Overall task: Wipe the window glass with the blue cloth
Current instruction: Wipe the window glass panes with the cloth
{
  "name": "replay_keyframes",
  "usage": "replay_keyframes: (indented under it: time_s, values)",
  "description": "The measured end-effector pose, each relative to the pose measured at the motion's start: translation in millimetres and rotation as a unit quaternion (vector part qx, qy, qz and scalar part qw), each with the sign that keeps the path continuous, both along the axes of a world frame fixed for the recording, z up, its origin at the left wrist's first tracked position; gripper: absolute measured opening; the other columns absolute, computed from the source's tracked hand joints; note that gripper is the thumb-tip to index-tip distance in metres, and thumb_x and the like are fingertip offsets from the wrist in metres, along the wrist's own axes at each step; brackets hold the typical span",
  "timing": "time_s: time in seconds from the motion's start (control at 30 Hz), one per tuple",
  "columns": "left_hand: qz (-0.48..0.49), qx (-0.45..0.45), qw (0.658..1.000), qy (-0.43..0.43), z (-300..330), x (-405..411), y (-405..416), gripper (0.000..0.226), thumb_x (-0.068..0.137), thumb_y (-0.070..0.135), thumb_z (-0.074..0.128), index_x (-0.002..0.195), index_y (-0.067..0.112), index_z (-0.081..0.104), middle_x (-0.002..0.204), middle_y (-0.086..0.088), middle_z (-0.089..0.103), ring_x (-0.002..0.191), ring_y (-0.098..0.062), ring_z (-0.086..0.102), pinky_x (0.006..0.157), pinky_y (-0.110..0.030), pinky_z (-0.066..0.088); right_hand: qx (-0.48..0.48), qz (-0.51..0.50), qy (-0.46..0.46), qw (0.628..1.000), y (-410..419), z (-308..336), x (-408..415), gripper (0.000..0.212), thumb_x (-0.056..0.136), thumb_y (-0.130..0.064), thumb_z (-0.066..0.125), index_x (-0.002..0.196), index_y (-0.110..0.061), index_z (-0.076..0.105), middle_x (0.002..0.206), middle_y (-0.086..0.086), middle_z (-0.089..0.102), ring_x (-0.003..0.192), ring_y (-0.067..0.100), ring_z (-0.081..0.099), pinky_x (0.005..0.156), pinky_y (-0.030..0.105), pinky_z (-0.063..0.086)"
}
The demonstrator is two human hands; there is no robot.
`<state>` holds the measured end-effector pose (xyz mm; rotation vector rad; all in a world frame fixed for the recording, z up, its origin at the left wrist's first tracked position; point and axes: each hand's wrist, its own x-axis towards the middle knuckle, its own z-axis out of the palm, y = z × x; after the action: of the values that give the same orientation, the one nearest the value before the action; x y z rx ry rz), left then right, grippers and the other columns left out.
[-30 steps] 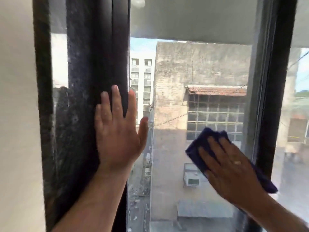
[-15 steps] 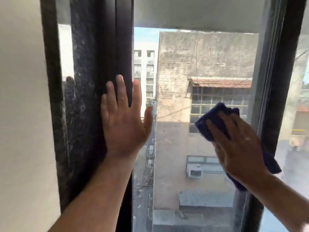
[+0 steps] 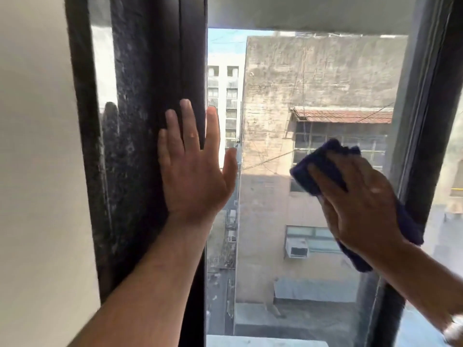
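The window glass (image 3: 288, 96) fills the middle of the view, with buildings visible through it. My right hand (image 3: 360, 204) presses the dark blue cloth (image 3: 318, 166) flat against the right part of the pane, close to the right frame; folds of the cloth stick out above my fingers and hang below my wrist. My left hand (image 3: 193, 169) lies flat, fingers spread, on the dark left frame (image 3: 150, 96) with its thumb and forefinger over the glass edge. It holds nothing.
A dark vertical frame bar (image 3: 431, 121) bounds the pane on the right, with another pane beyond it. A pale wall (image 3: 37, 171) stands at the far left. An overhang (image 3: 313, 11) crosses the top outside.
My right hand has slid the cloth upward along the right side of the glass. The view shifted slightly; my left hand stays flat on the left frame.
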<state>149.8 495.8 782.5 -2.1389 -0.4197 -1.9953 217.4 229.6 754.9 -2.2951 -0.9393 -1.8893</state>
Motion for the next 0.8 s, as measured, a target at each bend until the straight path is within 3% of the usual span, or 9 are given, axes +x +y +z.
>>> replay_keyframes:
  time_s: [0.07,0.23,0.3,0.37,0.47,0.53,0.6,0.7,0.8]
  values:
    - [0.001,0.004,1.0,0.001,-0.5,0.5,1.0,0.067,0.105,0.054,0.022,0.162,0.019,0.023,0.167,-0.02,0.018,0.154,-0.04,0.017,0.124,-0.05,0.014,0.063,0.002,-0.017,0.998,44.5,4.1,-9.6,0.05,0.1,-0.023,0.042,0.149,-0.02,0.04,0.155,0.017,0.039,0.138,0.042,0.038,0.112,0.057,0.033]
    - [0.003,0.011,1.0,0.005,-0.2,-1.5,3.1,0.067,0.105,0.055,0.021,0.162,0.019,0.024,0.167,-0.02,0.019,0.154,-0.041,0.018,0.124,-0.051,0.015,-0.243,0.03,-0.027,0.969,61.0,-84.9,-11.1,0.068,0.097,-0.026,0.042,0.159,-0.022,0.017,0.166,0.006,0.019,0.151,0.032,0.02,0.123,0.047,0.013]
    - [0.0,0.009,1.0,0.007,-0.2,-2.7,2.2,0.067,0.105,0.055,0.022,0.161,0.019,0.025,0.167,-0.02,0.02,0.154,-0.041,0.018,0.124,-0.051,0.015,-0.268,0.01,-0.038,0.963,19.5,-84.7,1.3,0.062,0.101,-0.026,0.035,0.159,-0.02,0.016,0.163,0.008,0.027,0.149,0.032,0.024,0.125,0.048,0.016]
    - [-0.001,0.003,1.0,0.008,-0.3,-2.4,0.2,0.067,0.105,0.055,0.025,0.161,0.018,0.026,0.167,-0.02,0.02,0.154,-0.041,0.018,0.124,-0.051,0.015,-0.225,-0.022,-0.051,0.973,-14.0,-54.1,12.1,0.054,0.104,-0.025,0.029,0.156,-0.012,0.024,0.151,0.013,0.041,0.144,0.038,0.03,0.124,0.053,0.016]
    - [0.007,0.003,1.0,0.008,-0.2,-1.4,0.3,0.067,0.105,0.054,0.026,0.161,0.019,0.024,0.167,-0.02,0.019,0.154,-0.041,0.018,0.124,-0.052,0.015,-0.037,-0.044,-0.039,0.998,-20.5,15.2,15.0,0.051,0.105,-0.032,0.028,0.15,-0.009,0.034,0.155,0.026,0.029,0.144,0.046,0.025,0.121,0.052,0.015]
    - [0.003,0.006,1.0,0.01,-0.3,-1.5,2.4,0.067,0.105,0.055,0.024,0.162,0.019,0.023,0.167,-0.02,0.018,0.154,-0.041,0.016,0.124,-0.051,0.012,0.114,-0.064,-0.037,0.991,13.4,45.1,6.5,0.054,0.105,-0.035,0.028,0.154,-0.012,0.028,0.161,0.026,0.024,0.147,0.046,0.023,0.121,0.052,0.015]
    - [-0.003,0.011,1.0,0.008,0.3,-0.7,4.7,0.068,0.105,0.056,0.022,0.162,0.019,0.023,0.167,-0.02,0.018,0.154,-0.041,0.016,0.124,-0.051,0.013,0.168,-0.063,-0.036,0.983,56.7,46.1,-6.3,0.058,0.105,-0.036,0.027,0.157,-0.014,0.02,0.163,0.025,0.02,0.149,0.045,0.018,0.123,0.053,0.013]
    - [0.004,0.018,1.0,0.004,0.8,-1.0,5.1,0.066,0.105,0.054,0.024,0.161,0.019,0.026,0.166,-0.021,0.021,0.153,-0.043,0.02,0.123,-0.053,0.018,-0.03,-0.017,-0.043,0.998,79.9,-20.5,-13.5,0.061,0.1,-0.031,0.041,0.156,-0.014,0.023,0.162,0.021,0.022,0.147,0.042,0.018,0.123,0.053,0.012]
    - [0.005,0.014,1.0,0.009,0.5,-1.5,3.7,0.066,0.105,0.054,0.023,0.162,0.019,0.024,0.166,-0.022,0.02,0.153,-0.043,0.019,0.123,-0.052,0.017,-0.222,-0.023,-0.066,0.973,23.5,-64.1,-4.0,0.064,0.095,-0.028,0.047,0.154,-0.016,0.027,0.158,0.018,0.03,0.145,0.039,0.025,0.124,0.049,0.011]
